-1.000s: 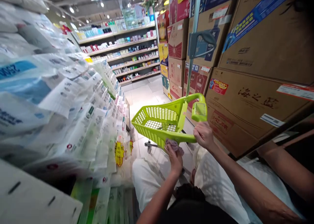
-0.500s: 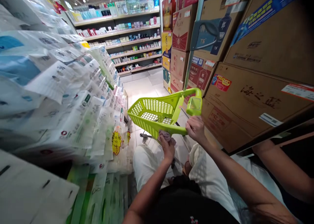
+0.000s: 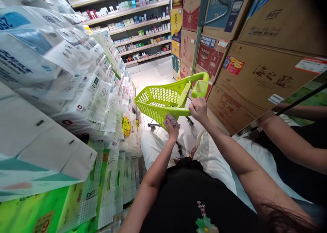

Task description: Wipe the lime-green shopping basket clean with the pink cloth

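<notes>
A lime-green shopping cart stands in the aisle ahead of me, its basket bare. My left hand is closed on the cart's handle bar with a small pinkish cloth bunched under its fingers. My right hand grips the same bar farther right, just below the cart's green end piece.
Packs of tissue paper are stacked high along the left. Brown cardboard cartons form a wall on the right. Another person's arm shows at the right edge. Shelves of small goods cross the aisle's far end over a pale tiled floor.
My view has tilted down and the cart with both hands sits higher in frame. Both hands keep the same hold on the bar.
</notes>
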Action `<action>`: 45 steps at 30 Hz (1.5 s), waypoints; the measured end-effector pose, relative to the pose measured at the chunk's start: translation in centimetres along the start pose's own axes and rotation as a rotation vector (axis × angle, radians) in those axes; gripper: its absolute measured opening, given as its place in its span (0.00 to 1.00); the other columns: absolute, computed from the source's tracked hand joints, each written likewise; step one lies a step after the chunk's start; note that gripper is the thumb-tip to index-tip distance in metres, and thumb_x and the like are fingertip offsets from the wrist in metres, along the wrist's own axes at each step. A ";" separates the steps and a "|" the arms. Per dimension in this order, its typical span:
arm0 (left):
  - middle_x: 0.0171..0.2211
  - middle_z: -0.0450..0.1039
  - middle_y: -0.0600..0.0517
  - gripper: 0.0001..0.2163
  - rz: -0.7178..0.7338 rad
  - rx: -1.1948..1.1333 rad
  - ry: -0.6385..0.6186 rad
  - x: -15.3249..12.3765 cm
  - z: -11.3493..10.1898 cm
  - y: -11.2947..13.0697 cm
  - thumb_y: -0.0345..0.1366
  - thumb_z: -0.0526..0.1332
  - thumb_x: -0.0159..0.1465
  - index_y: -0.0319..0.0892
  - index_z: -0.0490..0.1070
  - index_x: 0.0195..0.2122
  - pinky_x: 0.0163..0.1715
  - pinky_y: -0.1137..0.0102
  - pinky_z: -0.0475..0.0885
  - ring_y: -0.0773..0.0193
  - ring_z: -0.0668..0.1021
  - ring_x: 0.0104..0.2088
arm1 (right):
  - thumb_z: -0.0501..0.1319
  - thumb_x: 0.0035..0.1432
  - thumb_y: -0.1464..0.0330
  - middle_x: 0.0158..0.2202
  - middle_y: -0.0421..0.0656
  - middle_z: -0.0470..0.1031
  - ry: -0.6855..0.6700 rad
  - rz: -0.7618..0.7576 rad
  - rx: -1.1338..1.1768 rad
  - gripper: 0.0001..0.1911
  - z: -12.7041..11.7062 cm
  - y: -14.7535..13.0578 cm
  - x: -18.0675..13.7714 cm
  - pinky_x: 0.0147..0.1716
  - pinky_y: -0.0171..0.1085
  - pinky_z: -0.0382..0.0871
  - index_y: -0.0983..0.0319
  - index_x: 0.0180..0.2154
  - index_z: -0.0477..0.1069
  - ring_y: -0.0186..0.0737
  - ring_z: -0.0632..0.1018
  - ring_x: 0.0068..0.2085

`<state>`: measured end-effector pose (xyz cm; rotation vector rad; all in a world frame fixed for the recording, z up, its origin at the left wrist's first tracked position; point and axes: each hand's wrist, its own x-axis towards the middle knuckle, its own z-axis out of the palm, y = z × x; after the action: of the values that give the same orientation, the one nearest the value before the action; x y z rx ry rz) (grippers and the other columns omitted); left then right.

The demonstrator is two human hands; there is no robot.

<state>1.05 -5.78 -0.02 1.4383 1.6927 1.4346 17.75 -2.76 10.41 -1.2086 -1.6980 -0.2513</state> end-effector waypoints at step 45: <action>0.49 0.67 0.43 0.14 0.194 -0.009 0.126 9.5 -1.7 2.0 0.21 0.56 0.58 0.42 0.72 0.42 0.62 0.57 0.68 0.55 0.74 0.54 | 0.54 0.57 0.69 0.18 0.39 0.61 0.028 0.004 -0.009 0.18 0.2 3.8 1.0 0.37 0.42 0.57 0.56 0.19 0.50 0.40 0.64 0.29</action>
<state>-2.67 2.01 4.73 1.5724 1.6554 1.6658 20.72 -0.21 9.79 -1.2100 -1.6718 -0.2719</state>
